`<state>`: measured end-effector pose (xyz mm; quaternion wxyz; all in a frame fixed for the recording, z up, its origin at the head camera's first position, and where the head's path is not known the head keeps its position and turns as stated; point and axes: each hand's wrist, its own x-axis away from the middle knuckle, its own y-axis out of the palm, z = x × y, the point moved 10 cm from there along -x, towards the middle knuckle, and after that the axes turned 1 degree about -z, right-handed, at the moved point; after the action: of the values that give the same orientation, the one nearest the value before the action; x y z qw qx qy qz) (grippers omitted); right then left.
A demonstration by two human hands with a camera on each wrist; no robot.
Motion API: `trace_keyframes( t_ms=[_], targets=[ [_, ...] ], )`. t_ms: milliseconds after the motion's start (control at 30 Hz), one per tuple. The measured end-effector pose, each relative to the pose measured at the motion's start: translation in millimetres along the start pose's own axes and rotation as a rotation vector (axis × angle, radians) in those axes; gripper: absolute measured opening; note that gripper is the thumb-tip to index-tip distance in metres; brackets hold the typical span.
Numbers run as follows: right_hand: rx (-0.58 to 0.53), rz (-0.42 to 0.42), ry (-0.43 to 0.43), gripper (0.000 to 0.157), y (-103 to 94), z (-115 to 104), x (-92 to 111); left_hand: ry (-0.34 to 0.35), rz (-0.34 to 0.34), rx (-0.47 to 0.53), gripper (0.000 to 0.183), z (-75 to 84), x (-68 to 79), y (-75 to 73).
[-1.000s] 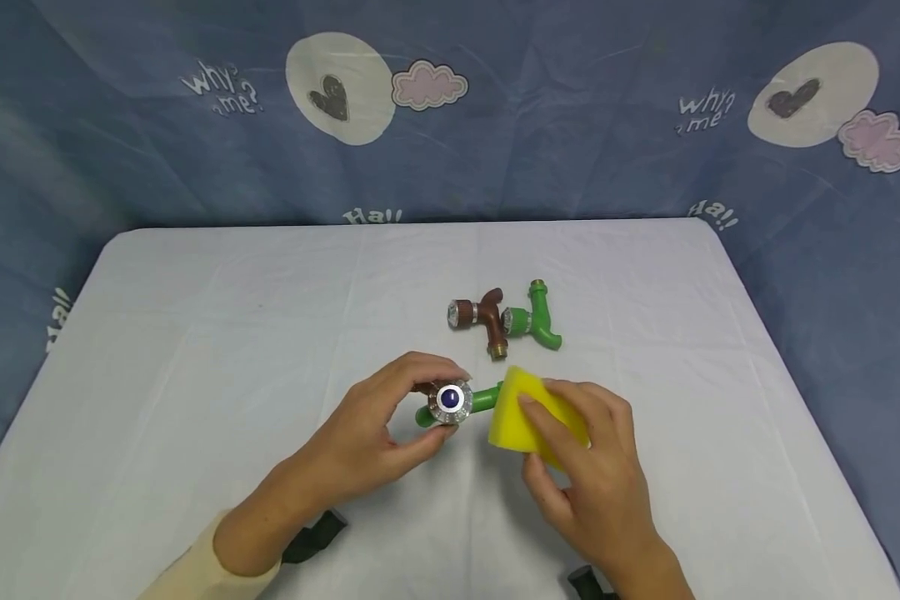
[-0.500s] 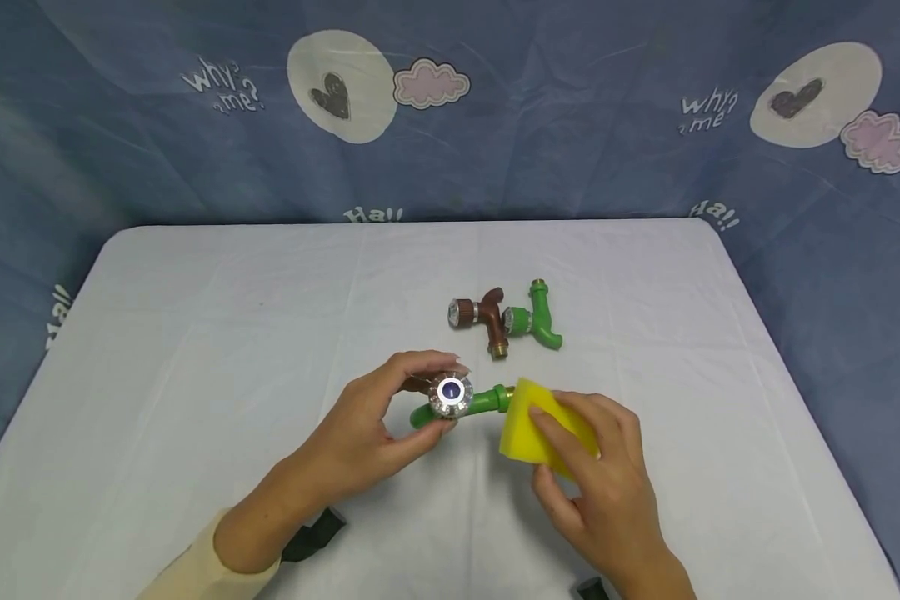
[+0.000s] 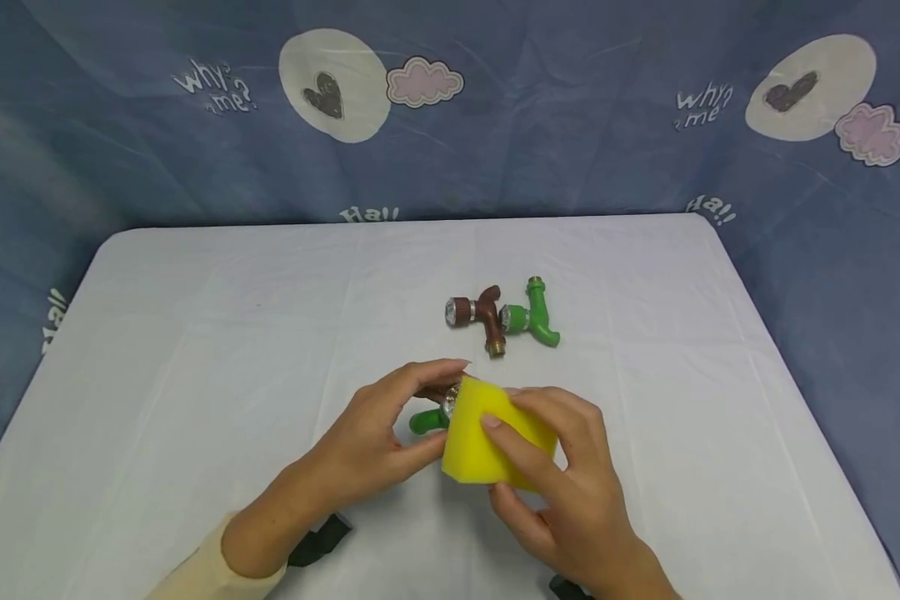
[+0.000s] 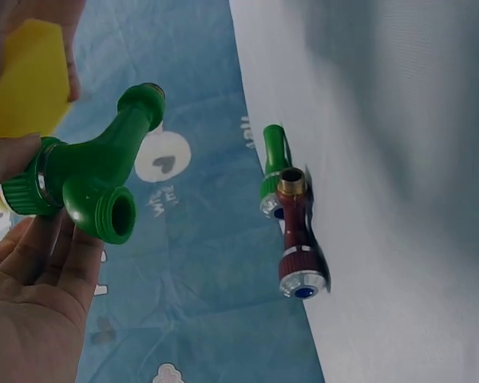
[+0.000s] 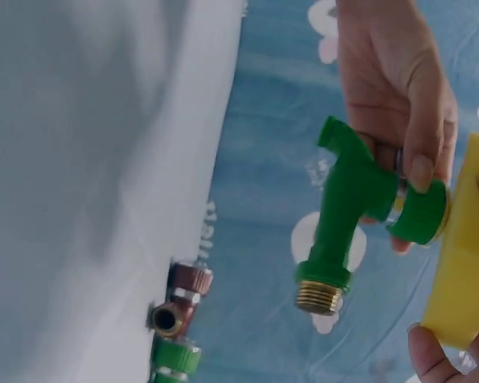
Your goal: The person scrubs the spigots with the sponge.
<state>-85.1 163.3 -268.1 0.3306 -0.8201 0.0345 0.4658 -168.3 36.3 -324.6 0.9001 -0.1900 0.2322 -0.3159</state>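
My left hand [image 3: 378, 429] grips a green faucet [image 5: 347, 207] by its round knob, thumb and fingers on opposite sides. The faucet is held up off the table, its spout [image 3: 426, 421] pointing left in the head view and its brass threaded end [image 5: 318, 297] showing in the right wrist view. Between thumb and fingers my right hand [image 3: 562, 475] pinches a yellow sponge [image 3: 487, 433], which lies against the knob's clear front face. In the head view the sponge covers most of the knob and the faucet's body.
Beyond the hands, a brown faucet [image 3: 487, 317] and a second green faucet [image 3: 538, 312] lie side by side on the white-covered table [image 3: 270, 300]. A blue printed cloth [image 3: 540, 117] hangs behind the table and at its sides.
The sponge has moved left from beside the faucet's threaded end onto the knob's face, covering it. The left hand keeps its grip on the faucet, which has shifted only slightly.
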Motion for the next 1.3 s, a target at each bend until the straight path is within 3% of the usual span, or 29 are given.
trace_keyframes(
  t_ms=[133, 367, 533, 767, 900, 1067, 1300],
  targets=[
    [0.016, -0.016, 0.008, 0.03, 3.8, 3, 1, 0.022, 0.003, -0.031, 0.069, 1.9, 0.0, 0.0],
    [0.076, -0.07, 0.12, 0.035, 1.4, 21, 11, 0.058, 0.017, -0.071, 0.073, 3.5, 0.0, -1.7],
    [0.1, -0.056, 0.149, 0.036, -6.1, 25, 10, 0.052, 0.003, -0.086, 0.076, 3.2, -0.7, -1.5],
    [0.085, -0.054, -0.013, 0.031, 1.3, -2, -5, 0.036, -0.036, -0.149, 0.091, 1.6, 0.0, 4.3],
    [0.14, -0.087, -0.029, 0.031, 8.9, -7, -9, 0.07, -0.015, -0.191, 0.101, 4.9, 0.3, 5.1],
    [0.163, -0.103, 0.047, 0.033, 10.3, 5, -5, 0.115, 0.002, -0.263, 0.101, 8.9, 1.2, 4.5],
    [0.13, -0.116, 0.212, 0.038, 6.8, 31, 10, 0.066, 0.003, -0.224, 0.097, 6.9, 0.2, 0.1]
  ],
)
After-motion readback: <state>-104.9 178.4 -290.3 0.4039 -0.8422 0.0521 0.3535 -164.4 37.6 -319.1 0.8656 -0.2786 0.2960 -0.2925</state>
